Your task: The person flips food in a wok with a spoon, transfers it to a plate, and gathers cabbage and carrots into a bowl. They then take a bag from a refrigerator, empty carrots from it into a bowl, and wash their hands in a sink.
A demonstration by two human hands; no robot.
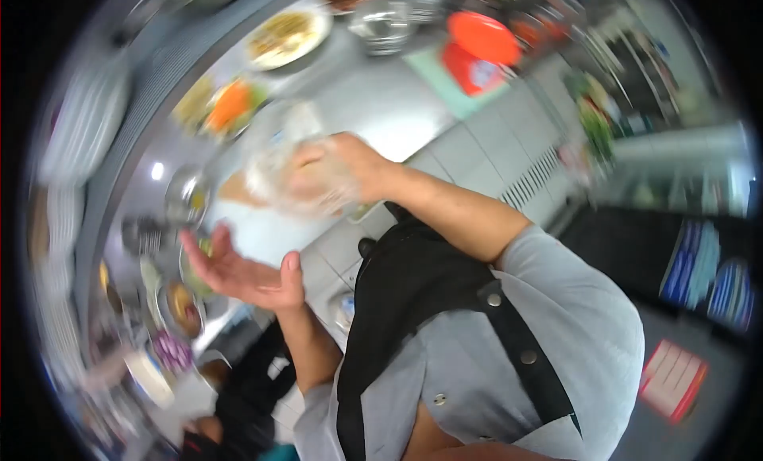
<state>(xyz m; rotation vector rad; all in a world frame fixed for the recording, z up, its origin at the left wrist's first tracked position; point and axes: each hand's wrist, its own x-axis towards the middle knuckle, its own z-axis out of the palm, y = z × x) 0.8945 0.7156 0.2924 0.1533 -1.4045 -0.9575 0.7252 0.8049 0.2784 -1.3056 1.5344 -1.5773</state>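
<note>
My right hand [362, 165] is closed on a clear, crumpled plastic bag [274, 147], blurred by motion; the plastic covers part of the fingers. Below and to the left, my left hand [253, 280] is bare, palm up with fingers spread, holding nothing. Under the bag lies a white board [266, 234] with a tan piece [237, 189] on it. Beside it on the steel counter [381, 103] sits a metal bowl [188, 197]. Shredded orange food [232, 105] is heaped just beyond the bag.
An oval plate [306, 54] of pale strips, metal bowls [381, 25] and a red scale [470, 70] under an orange-red plate [483, 36] stand farther along the counter. Purple pieces [171, 350] lie at lower left, near another person in black [250, 381]. Stacked white plates [87, 127] line the shelf.
</note>
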